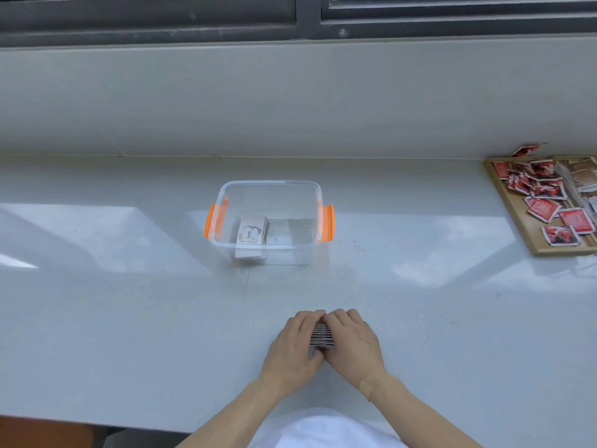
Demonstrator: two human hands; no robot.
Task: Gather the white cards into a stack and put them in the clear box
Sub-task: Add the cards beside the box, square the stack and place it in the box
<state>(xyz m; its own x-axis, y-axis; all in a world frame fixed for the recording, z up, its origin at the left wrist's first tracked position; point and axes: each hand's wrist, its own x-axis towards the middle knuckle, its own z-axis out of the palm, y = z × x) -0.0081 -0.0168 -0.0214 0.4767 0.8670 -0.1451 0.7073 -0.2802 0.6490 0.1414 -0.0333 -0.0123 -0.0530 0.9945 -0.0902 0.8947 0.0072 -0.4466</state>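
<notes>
Head view of a pale, glossy countertop [129, 302], with the clear box [269, 189] serving as the reference landmark. The box stands open near the middle of the counter, with an orange latch [211, 223] on its left end and another orange latch [328, 223] on its right end. Inside the box, toward its left side, lies a small stack of white cards [253, 234], the top card printed with the word "love". Nearer the viewer than the box, and slightly to its right, both hands meet on the counter around a second stack of cards [321, 334], whose edges show as thin dark and light lines in the gap between the hands. The left hand [298, 342] presses against the stack's left side and the right hand [352, 341] against its right side; the fingers of both are curled closed over the far edge, fingertips touching, and the thumbs close in at the near edge, so that the stack is held between the two palms. Well to the right of the box, at the counter's edge, a wooden tray [517, 221] holds scattered red sachets [544, 210]. Beyond the box rises a pale sill below a dark window frame [308, 17].
</notes>
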